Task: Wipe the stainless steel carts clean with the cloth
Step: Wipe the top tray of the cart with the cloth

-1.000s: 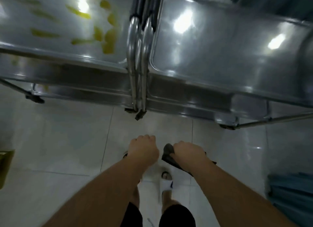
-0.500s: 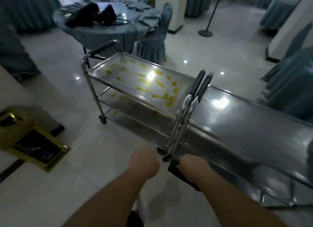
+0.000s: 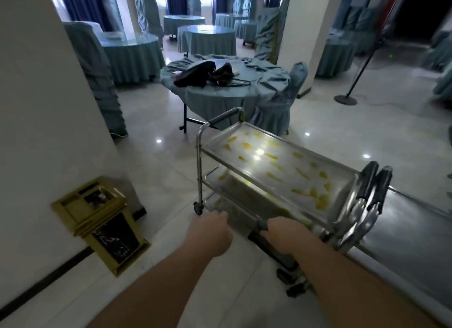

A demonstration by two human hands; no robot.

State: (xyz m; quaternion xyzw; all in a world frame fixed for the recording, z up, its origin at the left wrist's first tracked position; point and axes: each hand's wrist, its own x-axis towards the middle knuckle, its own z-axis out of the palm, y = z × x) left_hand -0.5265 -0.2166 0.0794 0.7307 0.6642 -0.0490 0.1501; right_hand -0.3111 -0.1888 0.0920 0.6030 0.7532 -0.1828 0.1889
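Two stainless steel carts stand end to end, their dark-gripped handles touching. The left cart point(image 3: 212, 141) has three shelves smeared with yellow spots. The right cart point(image 3: 411, 220) has a bare shiny top. My right hand point(image 3: 286, 234) grips a dark grey cloth point(image 3: 271, 248) low in front of the left cart's near side. My left hand point(image 3: 211, 233) is held beside it with fingers curled, holding nothing and touching nothing.
A gold and black bin point(image 3: 102, 220) stands against the white pillar point(image 3: 36, 107) on the left. Behind the carts is a round table point(image 3: 220, 92) draped in blue-green cloth with dark bags on it, and a covered chair point(image 3: 281, 102). A pole stand point(image 3: 346, 99) is far right.
The view has lifted from the floor and cart edges up to the room and swung left. Both hands stay together in front of me, the cloth still in my right hand.
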